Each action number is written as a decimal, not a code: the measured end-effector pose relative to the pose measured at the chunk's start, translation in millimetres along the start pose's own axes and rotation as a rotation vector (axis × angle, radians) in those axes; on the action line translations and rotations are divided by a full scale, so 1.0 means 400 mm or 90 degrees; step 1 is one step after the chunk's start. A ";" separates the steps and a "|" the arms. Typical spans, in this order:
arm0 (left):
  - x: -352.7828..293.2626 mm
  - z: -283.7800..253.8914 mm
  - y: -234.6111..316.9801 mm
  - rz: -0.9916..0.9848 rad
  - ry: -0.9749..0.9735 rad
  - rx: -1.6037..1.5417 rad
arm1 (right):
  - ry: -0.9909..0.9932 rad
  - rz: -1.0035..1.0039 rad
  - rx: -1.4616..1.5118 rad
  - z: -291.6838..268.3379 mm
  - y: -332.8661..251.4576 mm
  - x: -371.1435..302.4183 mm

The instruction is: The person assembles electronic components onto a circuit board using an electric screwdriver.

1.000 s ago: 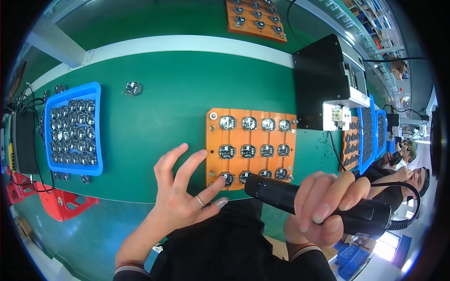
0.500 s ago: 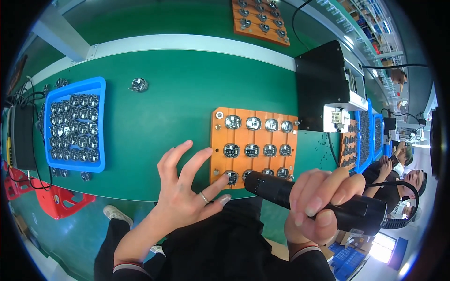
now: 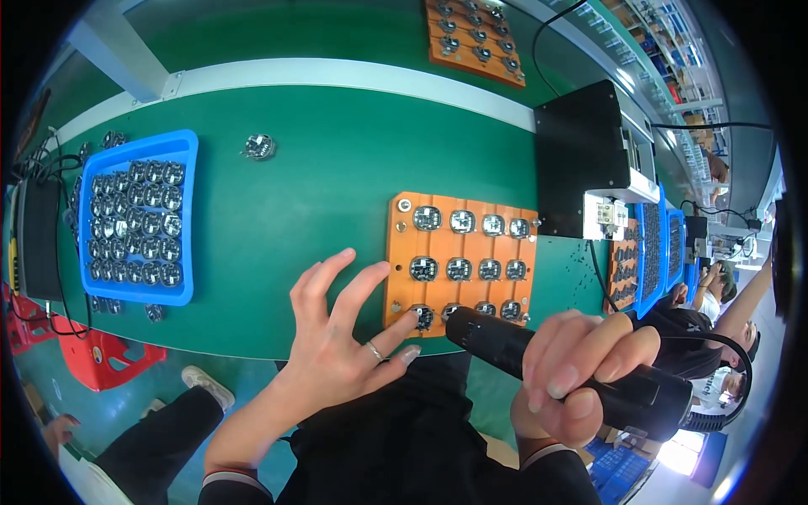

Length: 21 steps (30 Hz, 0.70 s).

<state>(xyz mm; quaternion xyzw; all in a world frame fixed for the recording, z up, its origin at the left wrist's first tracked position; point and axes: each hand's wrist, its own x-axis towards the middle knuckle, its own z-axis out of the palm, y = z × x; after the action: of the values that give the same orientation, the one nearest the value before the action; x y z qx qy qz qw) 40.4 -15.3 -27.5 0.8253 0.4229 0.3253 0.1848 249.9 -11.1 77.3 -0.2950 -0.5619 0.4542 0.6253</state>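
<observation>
My right hand [image 3: 581, 370] is wrapped round a black electric screwdriver [image 3: 492, 341], its tip pointing left at the near-left corner of an orange fixture board [image 3: 442, 244]. Rows of round black-and-silver circuit modules sit in the board. My left hand [image 3: 341, 337], with a ring on one finger, has its fingers spread. The index fingertip touches the round module [image 3: 423, 317] at that near-left corner, close to the screwdriver's tip. Whether the bit meets a screw is too small to tell.
A blue tray [image 3: 192, 219] full of similar modules stands at left, with a loose module [image 3: 259, 146] beyond it. A black machine [image 3: 581, 156] stands right of the board. Another orange board [image 3: 475, 42] lies at the back. Red stools [image 3: 109, 358] and other people are around the bench.
The whole view has shifted slightly; both hands and the screwdriver keep nearly the same place at the board. Another person's leg and hand now show at lower left, and a raised arm at right.
</observation>
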 end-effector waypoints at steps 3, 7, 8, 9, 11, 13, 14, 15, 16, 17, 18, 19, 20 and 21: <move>-0.001 -0.002 -0.001 -0.002 0.001 -0.004 | 0.005 0.005 -0.011 0.009 -0.001 0.000; -0.002 -0.003 -0.001 -0.003 0.001 -0.006 | -0.015 0.004 -0.024 0.014 -0.002 0.000; -0.002 -0.001 -0.002 -0.003 0.004 -0.009 | -0.018 0.005 -0.029 0.014 -0.002 -0.001; -0.002 -0.001 -0.001 -0.003 0.004 -0.011 | -0.022 0.006 -0.034 0.014 -0.003 -0.002; -0.002 -0.002 0.000 -0.005 -0.002 -0.018 | -0.023 0.009 -0.043 0.018 -0.008 -0.003; -0.002 0.000 -0.002 -0.002 0.002 -0.019 | -0.024 0.012 -0.053 0.022 -0.010 -0.004; -0.002 -0.001 -0.003 -0.001 0.006 -0.018 | -0.024 0.009 -0.057 0.024 -0.009 -0.003; -0.003 -0.002 -0.003 -0.001 0.007 -0.018 | -0.024 0.005 -0.062 0.027 -0.009 -0.003; -0.004 -0.003 -0.004 -0.001 0.006 -0.016 | -0.025 0.004 -0.062 0.031 -0.009 -0.003; -0.006 -0.003 -0.004 -0.001 0.005 -0.015 | -0.013 0.005 -0.059 0.034 -0.010 -0.004; -0.006 -0.004 -0.005 -0.001 0.005 -0.015 | -0.001 0.007 -0.055 0.037 -0.010 -0.005; -0.007 -0.004 -0.005 0.000 0.007 -0.015 | -0.001 0.007 -0.055 0.039 -0.009 -0.006; -0.007 -0.003 -0.006 0.002 0.009 -0.016 | 0.013 0.004 -0.053 0.040 -0.008 -0.009; -0.006 -0.002 -0.006 0.002 0.010 -0.017 | 0.026 0.002 -0.051 0.042 -0.007 -0.010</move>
<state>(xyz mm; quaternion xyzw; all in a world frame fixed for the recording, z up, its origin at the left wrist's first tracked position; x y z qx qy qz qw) 37.4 -15.9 -29.1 0.8210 0.4186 0.3374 0.1920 234.7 -18.1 81.5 -0.3298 -0.5664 0.4258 0.6237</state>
